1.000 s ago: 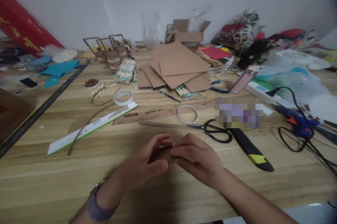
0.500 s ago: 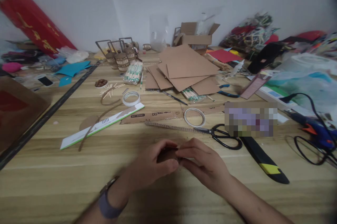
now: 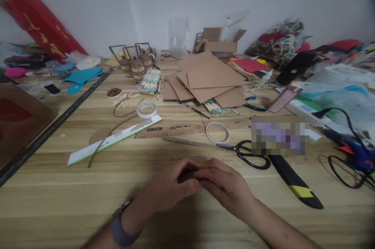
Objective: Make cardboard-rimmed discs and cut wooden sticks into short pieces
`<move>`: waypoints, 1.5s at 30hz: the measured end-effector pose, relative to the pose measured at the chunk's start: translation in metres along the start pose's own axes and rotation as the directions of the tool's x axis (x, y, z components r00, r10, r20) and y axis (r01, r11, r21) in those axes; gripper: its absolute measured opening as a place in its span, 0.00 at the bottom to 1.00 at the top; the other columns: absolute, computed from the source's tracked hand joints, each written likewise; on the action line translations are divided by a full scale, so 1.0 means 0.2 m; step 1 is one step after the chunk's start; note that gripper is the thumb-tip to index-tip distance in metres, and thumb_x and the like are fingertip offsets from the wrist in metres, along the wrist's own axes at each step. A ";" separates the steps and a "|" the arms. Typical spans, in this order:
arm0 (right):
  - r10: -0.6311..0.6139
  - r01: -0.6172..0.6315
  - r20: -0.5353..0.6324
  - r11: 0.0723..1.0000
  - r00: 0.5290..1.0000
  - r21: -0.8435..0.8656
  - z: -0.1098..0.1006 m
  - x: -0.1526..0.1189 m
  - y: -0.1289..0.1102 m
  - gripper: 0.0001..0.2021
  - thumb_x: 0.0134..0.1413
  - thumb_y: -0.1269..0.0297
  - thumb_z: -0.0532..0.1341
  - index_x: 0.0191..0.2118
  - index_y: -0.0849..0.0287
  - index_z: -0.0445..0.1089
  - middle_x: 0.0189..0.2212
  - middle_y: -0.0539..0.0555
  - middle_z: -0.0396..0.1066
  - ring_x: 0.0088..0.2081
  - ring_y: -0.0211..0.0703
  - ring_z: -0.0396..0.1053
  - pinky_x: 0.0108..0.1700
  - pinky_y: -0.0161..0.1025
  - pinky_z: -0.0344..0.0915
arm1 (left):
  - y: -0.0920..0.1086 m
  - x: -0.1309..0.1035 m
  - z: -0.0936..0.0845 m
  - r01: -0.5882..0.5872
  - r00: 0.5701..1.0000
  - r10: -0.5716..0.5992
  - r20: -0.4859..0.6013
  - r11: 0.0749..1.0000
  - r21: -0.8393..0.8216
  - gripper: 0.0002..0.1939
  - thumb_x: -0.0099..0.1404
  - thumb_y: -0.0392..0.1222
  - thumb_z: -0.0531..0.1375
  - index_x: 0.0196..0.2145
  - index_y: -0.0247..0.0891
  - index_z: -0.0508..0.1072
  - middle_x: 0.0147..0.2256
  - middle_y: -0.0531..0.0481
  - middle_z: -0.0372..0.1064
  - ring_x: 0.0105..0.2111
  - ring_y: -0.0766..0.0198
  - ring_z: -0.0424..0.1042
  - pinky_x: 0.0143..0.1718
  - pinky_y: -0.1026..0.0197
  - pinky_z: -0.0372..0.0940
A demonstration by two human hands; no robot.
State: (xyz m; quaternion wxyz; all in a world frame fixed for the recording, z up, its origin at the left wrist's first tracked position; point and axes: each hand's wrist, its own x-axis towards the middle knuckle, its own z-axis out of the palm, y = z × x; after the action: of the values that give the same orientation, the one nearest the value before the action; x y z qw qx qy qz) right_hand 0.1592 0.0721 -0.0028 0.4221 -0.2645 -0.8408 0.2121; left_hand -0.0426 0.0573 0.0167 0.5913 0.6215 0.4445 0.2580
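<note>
My left hand (image 3: 172, 184) is closed around a small brown piece (image 3: 186, 176) that looks like cardboard, mostly hidden by the fingers. Thumb and fingertips of my right hand (image 3: 224, 182) pinch the same piece at its right end. Both hands meet low over the wooden table (image 3: 88, 206). Just beyond them lie a narrow corrugated cardboard strip (image 3: 190, 142) and black-handled scissors (image 3: 244, 153), whose blades rest at the strip's right end. A roll of tape (image 3: 217, 132) lies flat behind the scissors.
Left of centre are a white ruler-like strip (image 3: 117, 138), another tape roll (image 3: 147, 110) and curved brown strips. Cardboard sheets (image 3: 213, 71) are stacked farther back, near small bucket-like crafts (image 3: 137, 68). To the right lie a black-and-yellow handle (image 3: 295, 184) and a blue glue gun (image 3: 351, 151) with its cord.
The view has shifted slightly, so the scene sits a little lower. Both hands stay together on the brown piece, with only slight finger movement.
</note>
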 end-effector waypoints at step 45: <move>0.221 -0.236 0.086 0.939 0.972 0.251 0.02 0.01 -0.01 0.06 0.61 0.68 0.63 0.43 0.53 0.76 0.34 0.52 0.77 0.36 0.40 0.76 0.37 0.34 0.72 | -0.06 0.03 -0.01 0.091 0.994 -0.086 0.074 0.993 -0.071 0.13 0.60 0.47 0.56 0.40 0.39 0.71 0.36 0.51 0.68 0.39 0.59 0.65 0.41 0.58 0.59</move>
State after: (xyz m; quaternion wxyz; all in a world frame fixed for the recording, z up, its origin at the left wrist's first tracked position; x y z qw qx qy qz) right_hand 0.1549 0.0711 -0.0031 0.4015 -0.2966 -0.7811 0.3750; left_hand -0.0450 0.0619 0.0049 0.6403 0.5875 0.4404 0.2258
